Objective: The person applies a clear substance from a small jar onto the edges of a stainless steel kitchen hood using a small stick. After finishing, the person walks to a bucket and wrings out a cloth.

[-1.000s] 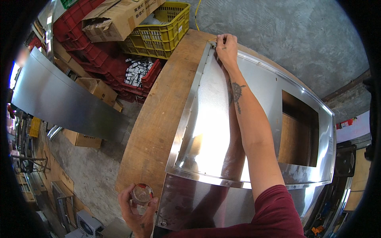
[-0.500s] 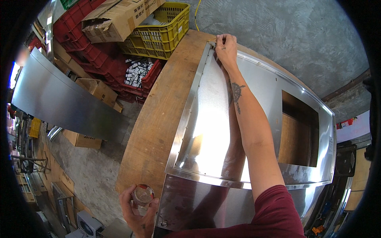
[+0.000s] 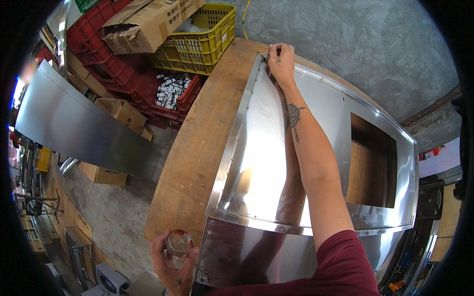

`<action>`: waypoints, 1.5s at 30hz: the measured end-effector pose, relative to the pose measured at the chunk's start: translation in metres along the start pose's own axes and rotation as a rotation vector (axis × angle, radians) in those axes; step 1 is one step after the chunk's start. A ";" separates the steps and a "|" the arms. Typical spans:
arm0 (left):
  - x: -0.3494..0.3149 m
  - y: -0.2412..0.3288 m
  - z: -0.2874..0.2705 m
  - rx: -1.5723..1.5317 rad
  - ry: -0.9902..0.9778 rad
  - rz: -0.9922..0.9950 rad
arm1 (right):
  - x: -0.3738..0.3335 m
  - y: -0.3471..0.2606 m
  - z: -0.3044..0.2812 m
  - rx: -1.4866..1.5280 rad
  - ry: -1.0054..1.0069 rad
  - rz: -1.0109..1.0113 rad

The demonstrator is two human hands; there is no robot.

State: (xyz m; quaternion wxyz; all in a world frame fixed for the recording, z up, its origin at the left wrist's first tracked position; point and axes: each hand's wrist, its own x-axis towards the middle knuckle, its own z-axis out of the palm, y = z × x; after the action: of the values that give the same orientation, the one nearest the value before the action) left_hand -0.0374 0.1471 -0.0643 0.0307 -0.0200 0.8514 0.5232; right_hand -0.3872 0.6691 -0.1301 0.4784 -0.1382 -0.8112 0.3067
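A large shiny sheet-metal box (image 3: 261,133) with a raised rim and a rectangular opening lies on a wooden table. My right arm stretches across it. At its far left corner, my right hand (image 3: 281,61) is closed in a pinch against the rim, its fingertips hiding whatever they hold. A thin yellowish strip (image 3: 262,50) shows just beside those fingers. Down at the near left, my left hand (image 3: 173,264) grips a small round clear container (image 3: 178,242) with red on its side, held next to the table's near corner. Its contents are hard to make out.
The wooden table top (image 3: 187,163) extends left of the metal box. Beyond it stand a yellow crate (image 3: 197,49), a cardboard box (image 3: 148,24) and red crates (image 3: 113,74) with small white parts. A curved metal sheet (image 3: 79,118) leans at left. A grey wall (image 3: 355,54) rises behind.
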 end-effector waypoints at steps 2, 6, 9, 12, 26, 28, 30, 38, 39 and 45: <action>0.000 -0.001 0.000 -0.017 0.001 0.014 | 0.001 0.003 0.000 -0.004 0.004 -0.001; 0.000 -0.011 -0.001 -0.021 0.013 0.014 | 0.002 0.006 0.000 0.002 -0.006 0.002; -0.002 -0.010 -0.001 -0.002 0.018 0.001 | 0.001 0.002 0.001 0.016 -0.005 0.025; -0.001 -0.011 -0.001 -0.027 0.014 0.010 | 0.001 0.003 0.000 0.003 0.013 0.002; -0.001 -0.003 0.001 -0.051 -0.001 0.022 | 0.003 0.011 0.002 -0.003 0.019 -0.040; -0.001 -0.011 0.001 -0.074 0.005 0.032 | 0.002 0.007 0.002 0.009 0.015 -0.013; -0.002 -0.010 0.001 -0.074 0.016 0.023 | 0.000 0.002 0.001 0.020 0.001 -0.004; -0.001 -0.006 0.003 -0.047 0.011 0.009 | 0.002 0.006 0.001 0.021 -0.004 -0.050; -0.001 -0.006 0.003 -0.036 0.007 0.013 | 0.002 0.007 0.001 0.028 0.007 -0.063; -0.002 -0.006 0.002 -0.058 0.015 -0.015 | -0.002 -0.010 0.001 -0.010 -0.025 -0.139</action>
State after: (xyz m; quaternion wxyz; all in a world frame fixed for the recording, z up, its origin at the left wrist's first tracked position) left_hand -0.0344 0.1459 -0.0707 0.0276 -0.0312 0.8360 0.5472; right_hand -0.3861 0.6603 -0.1251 0.4878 -0.0801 -0.8262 0.2703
